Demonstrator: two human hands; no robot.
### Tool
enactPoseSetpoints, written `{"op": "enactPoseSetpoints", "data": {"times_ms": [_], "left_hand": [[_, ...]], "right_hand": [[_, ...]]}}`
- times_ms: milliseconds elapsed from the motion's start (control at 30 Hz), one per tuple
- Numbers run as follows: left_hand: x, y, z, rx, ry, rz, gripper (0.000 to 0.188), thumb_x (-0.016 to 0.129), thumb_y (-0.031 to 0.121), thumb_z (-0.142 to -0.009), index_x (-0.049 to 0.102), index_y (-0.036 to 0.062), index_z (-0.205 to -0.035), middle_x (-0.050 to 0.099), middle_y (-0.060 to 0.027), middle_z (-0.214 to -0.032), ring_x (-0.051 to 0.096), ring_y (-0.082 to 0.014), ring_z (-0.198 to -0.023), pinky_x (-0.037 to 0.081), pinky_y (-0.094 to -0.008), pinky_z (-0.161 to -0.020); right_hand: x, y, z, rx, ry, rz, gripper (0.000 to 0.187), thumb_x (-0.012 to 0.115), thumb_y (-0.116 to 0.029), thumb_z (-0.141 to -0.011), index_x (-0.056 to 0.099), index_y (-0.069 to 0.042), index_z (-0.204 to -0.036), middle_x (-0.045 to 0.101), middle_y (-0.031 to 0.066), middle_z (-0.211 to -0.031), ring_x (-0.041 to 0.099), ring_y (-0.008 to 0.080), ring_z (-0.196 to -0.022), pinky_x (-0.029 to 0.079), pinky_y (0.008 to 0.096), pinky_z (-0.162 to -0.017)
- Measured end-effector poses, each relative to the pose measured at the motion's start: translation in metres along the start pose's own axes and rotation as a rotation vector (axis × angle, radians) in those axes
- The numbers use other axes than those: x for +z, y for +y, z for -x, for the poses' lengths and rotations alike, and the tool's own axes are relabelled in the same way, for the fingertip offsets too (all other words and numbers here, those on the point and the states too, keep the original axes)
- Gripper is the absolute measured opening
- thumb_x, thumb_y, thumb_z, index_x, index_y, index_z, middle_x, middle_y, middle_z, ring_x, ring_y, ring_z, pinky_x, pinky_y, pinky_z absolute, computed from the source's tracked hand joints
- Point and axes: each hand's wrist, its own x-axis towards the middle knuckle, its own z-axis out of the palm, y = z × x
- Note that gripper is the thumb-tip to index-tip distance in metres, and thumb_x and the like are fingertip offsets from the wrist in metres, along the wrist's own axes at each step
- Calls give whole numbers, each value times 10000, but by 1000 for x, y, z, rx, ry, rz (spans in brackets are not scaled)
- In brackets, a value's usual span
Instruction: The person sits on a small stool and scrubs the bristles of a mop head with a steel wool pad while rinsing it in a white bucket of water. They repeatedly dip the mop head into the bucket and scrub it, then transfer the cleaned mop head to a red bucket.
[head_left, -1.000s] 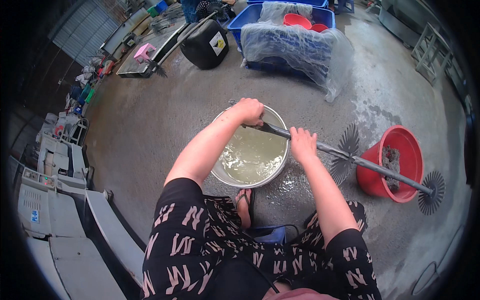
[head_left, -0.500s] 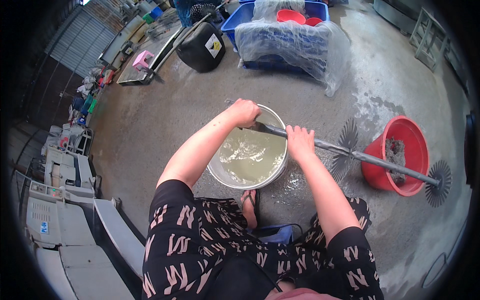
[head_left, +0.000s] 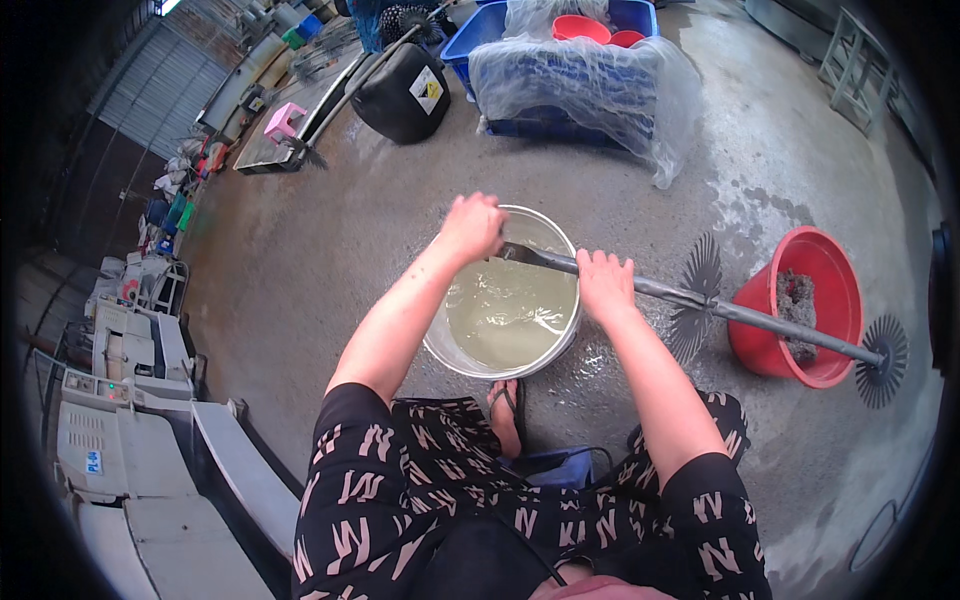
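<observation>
A long grey metal shaft [head_left: 660, 292] slants from over a white bucket [head_left: 432, 345] out to the right. It carries two toothed dark discs, one disc [head_left: 697, 262] partway along and the other disc [head_left: 881, 361] at its far right end. My right hand [head_left: 605, 284] is closed around the shaft beside the bucket's right rim. My left hand [head_left: 472, 230] is curled at the shaft's left end, above the bucket's far left rim; its fingers are partly hidden and what they hold does not show. Cloudy greenish water [head_left: 500, 315] in the bucket is rippling.
A red bucket [head_left: 745, 345] with grey clumpy matter inside sits under the shaft's right part. Ahead are a blue tub [head_left: 465, 45] draped with clear plastic sheeting and a black jerrycan [head_left: 400, 100]. Grey machines [head_left: 160, 520] line the left. My sandalled foot [head_left: 505, 425] is near the white bucket.
My left hand has shifted slightly left and up at the shaft's end. My right hand keeps its place on the shaft. The view has shifted slightly.
</observation>
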Motion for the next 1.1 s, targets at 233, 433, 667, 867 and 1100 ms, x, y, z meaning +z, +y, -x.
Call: {"op": "enactPoseSetpoints", "data": {"times_ms": [233, 433, 667, 867, 1100], "left_hand": [[-17, 3, 0, 5, -350, 113, 450, 751, 290, -649, 611, 114, -1038, 520, -119, -1142, 454, -308, -1156, 417, -525, -907], [-5, -15, -25, 57, -510, 76, 313, 679, 196, -662, 673, 96, -959, 618, -150, -1046, 559, -315, -1060, 490, -490, -860], [0, 5, -48, 153, -661, -162, 222, 637, 113, -655, 703, 69, -862, 680, -149, -952, 640, -330, -948, 523, -432, -790], [-16, -37, -49, -100, -341, 244, 401, 715, 217, -686, 568, 33, -1010, 652, -199, -921, 624, -360, -917, 495, -421, -796], [-12, -12, -36, -9, -493, 109, 641, 750, 293, -624, 432, 70, -1134, 607, -186, -1021, 587, -347, -1001, 471, -409, -854]], "right_hand": [[-2, -1, -2, 19, -22, 6, 237, 383, -165, -922, 548, -124, -1088, 612, 119, -1042, 581, 280, -1027, 372, 485, -935], [-2, 2, -2, 7, -30, -19, 232, 379, -158, -922, 545, -123, -1080, 607, 122, -1047, 575, 281, -1039, 371, 488, -936], [5, 5, -6, -21, -3, -41, 196, 419, -147, -895, 534, -107, -1048, 608, 128, -1018, 577, 300, -1008, 385, 489, -886], [-3, 1, -6, -9, -57, 16, 238, 394, -163, -921, 549, -126, -1099, 610, 121, -1061, 580, 276, -1044, 384, 476, -928], [-1, 2, -5, 8, -33, 11, 240, 391, -159, -922, 553, -126, -1095, 612, 119, -1055, 584, 276, -1035, 384, 477, -928]]}}
